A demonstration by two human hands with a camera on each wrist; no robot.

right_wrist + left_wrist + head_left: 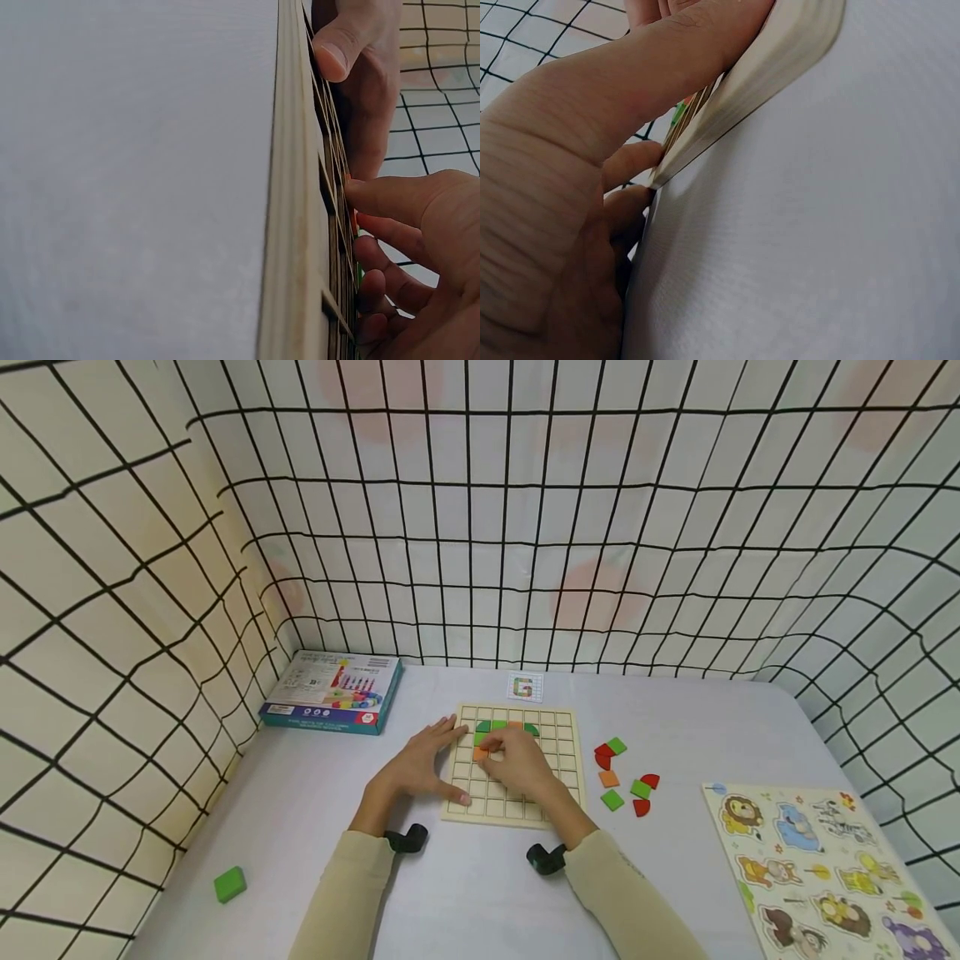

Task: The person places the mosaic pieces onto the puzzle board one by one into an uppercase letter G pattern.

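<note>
A wooden grid board (566, 764) lies on the white table with green and orange tiles set in its upper rows. My right hand (521, 764) is over its middle, with thumb and forefinger pinching an orange square tile (480, 754) at the left side of the pattern. Those fingertips are right at the grid in the right wrist view. My left hand (420, 764) lies spread along the board's left edge. Its thumb (667, 60) rests across the front corner, while the other fingers touch the far part of that edge. A dark green tile (531, 729) shows just beyond my right hand.
Several loose red, green and orange tiles (609, 778) lie right of the board. Behind it is a small pattern card (525, 686). A boxed toy (333, 691) sits back left, a green block (230, 884) front left, an animal puzzle (813, 852) front right. Black netting (468, 535) surrounds the table.
</note>
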